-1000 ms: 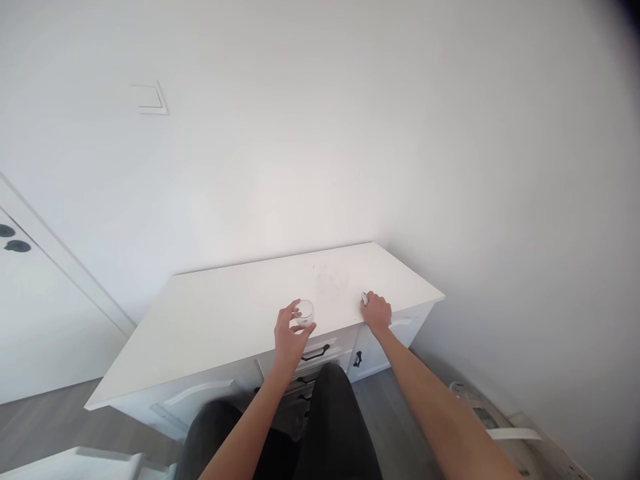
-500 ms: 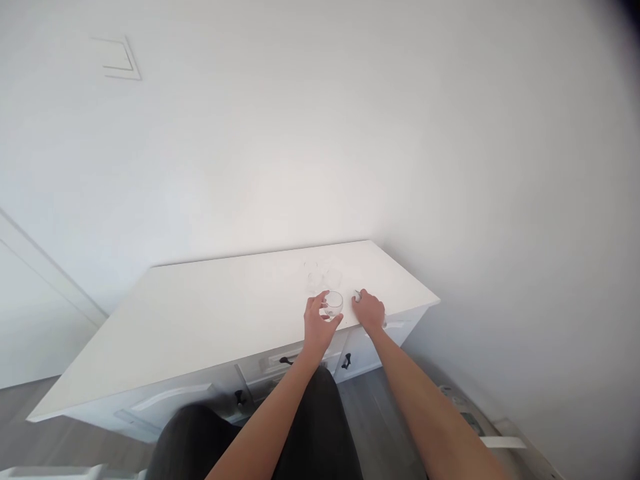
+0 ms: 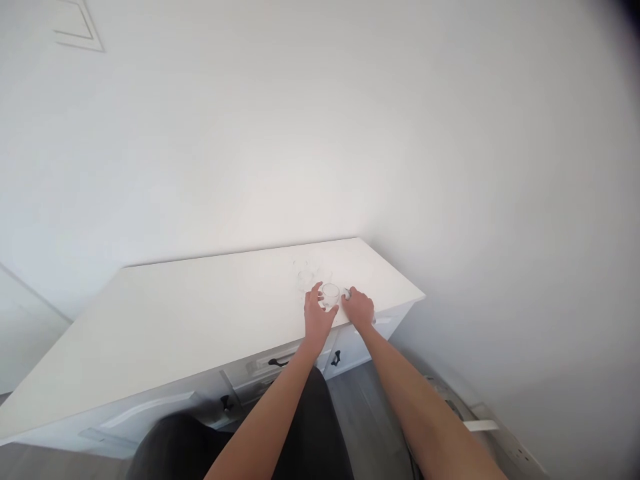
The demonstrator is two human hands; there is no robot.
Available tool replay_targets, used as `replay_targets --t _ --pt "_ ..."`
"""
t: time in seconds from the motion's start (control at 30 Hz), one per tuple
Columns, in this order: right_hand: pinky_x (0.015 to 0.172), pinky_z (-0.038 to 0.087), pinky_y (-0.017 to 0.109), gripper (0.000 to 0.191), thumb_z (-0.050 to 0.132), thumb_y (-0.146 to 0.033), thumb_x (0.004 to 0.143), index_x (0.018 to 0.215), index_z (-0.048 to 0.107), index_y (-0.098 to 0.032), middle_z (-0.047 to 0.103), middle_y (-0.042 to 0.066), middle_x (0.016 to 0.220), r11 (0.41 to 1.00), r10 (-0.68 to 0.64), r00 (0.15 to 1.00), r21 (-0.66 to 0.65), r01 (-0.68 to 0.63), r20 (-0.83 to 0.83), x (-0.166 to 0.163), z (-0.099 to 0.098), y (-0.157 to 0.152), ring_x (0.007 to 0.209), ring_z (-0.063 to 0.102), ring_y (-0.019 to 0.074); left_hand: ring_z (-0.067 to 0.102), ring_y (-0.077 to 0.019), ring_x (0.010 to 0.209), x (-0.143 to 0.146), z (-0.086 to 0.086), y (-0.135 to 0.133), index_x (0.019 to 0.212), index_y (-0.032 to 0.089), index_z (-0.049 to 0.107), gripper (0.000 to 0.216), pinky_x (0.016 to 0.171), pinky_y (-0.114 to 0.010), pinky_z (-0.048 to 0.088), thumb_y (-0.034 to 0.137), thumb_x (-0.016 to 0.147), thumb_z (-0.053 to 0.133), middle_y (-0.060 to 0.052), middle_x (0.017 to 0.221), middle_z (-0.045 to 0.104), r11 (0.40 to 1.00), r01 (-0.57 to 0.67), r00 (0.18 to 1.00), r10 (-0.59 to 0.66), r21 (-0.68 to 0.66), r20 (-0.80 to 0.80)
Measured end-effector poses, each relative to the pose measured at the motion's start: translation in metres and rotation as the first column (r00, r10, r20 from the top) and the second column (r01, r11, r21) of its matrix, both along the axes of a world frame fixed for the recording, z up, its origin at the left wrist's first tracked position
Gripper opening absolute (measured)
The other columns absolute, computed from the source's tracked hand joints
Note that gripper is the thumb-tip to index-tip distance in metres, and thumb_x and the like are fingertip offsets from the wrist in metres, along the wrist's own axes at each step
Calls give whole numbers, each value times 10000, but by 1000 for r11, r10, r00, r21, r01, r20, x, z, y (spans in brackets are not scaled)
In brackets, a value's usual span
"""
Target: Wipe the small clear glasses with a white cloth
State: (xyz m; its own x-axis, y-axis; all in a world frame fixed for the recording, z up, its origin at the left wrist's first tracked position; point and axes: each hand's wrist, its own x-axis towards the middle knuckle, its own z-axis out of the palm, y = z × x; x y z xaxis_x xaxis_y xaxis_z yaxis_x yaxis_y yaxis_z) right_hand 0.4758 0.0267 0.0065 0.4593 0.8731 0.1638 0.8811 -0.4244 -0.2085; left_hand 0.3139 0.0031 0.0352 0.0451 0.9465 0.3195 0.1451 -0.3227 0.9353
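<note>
Head view: a small clear glass (image 3: 330, 294) sits near the counter's (image 3: 200, 313) front right edge, my left hand (image 3: 317, 316) clamped around it; my right hand (image 3: 358, 308) rests just beside, curled over something I cannot make out
</note>
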Motion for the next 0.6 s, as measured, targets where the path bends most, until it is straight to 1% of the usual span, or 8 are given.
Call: replay_targets --t 0.07,0.2,0.3,0.4,0.5,0.57,0.6 --pt "818 389 338 238 465 -393 979 1024 595 -199 711 96 936 1000 -4 1000 -2 4 2 0 -1 0 954 666 253 616 -245 1069 1 0 -2 1327 246 477 658 756 -342 573 161 740 762 -102 1174 581 1000 -8 1000 8 -18 26" --pt "826 386 338 245 453 -400 983 1020 590 -202 707 94 932 1000 10 1000 -6 -10 -6 0 -2 1 966 661 250 614 -242 1080 3 0 -4 1180 247 475 513 775 -346 558 175 753 750 -95 1191 587 999 -18 999 20 -41 50" --pt "821 384 338 248 455 -411 981 1011 590 -205 707 91 926 1000 2 1000 -1 -2 0 0 -2 1 956 662 250 620 -242 1084 5 2 0 1164 249 472 496 793 -353 555 173 758 746 -97 1197 592 999 -15 998 18 -44 57" --pt "821 384 334 236 462 -398 982 1028 590 -205 709 91 934 1000 7 1000 0 -7 2 0 -1 0 970 661 250 627 -249 1108 6 1 -1 1188 254 467 518 865 -390 551 177 761 749 -102 1223 603 998 -1 998 5 -59 58" --pt "821 380 329 244 458 -397 988 1046 589 -199 709 99 940 1000 22 1000 -5 -22 -6 0 0 -1 977 658 252 606 -276 1189 1 -5 -15 1224 247 468 560 979 -455 511 219 757 775 -118 1263 609 997 -27 999 30 -71 34" --pt "821 377 329 260 451 -410 994 1047 590 -197 708 106 947 1000 22 1000 -10 -22 -7 0 0 -1 979 656 252 597 -289 1216 -12 -12 -30 1230 239 483 546 1006 -477 498 288 774 780 -127 1282 611 996 -44 999 45 -75 7" --pt "819 376 330 266 449 -417 995 1045 591 -198 708 107 951 1000 17 1000 -12 -17 -4 1 -1 0 979 656 253 608 -288 1199 -24 -15 -35 1219 238 499 509 992 -474 510 328 794 764 -126 1277 618 997 -36 999 35 -70 -11"
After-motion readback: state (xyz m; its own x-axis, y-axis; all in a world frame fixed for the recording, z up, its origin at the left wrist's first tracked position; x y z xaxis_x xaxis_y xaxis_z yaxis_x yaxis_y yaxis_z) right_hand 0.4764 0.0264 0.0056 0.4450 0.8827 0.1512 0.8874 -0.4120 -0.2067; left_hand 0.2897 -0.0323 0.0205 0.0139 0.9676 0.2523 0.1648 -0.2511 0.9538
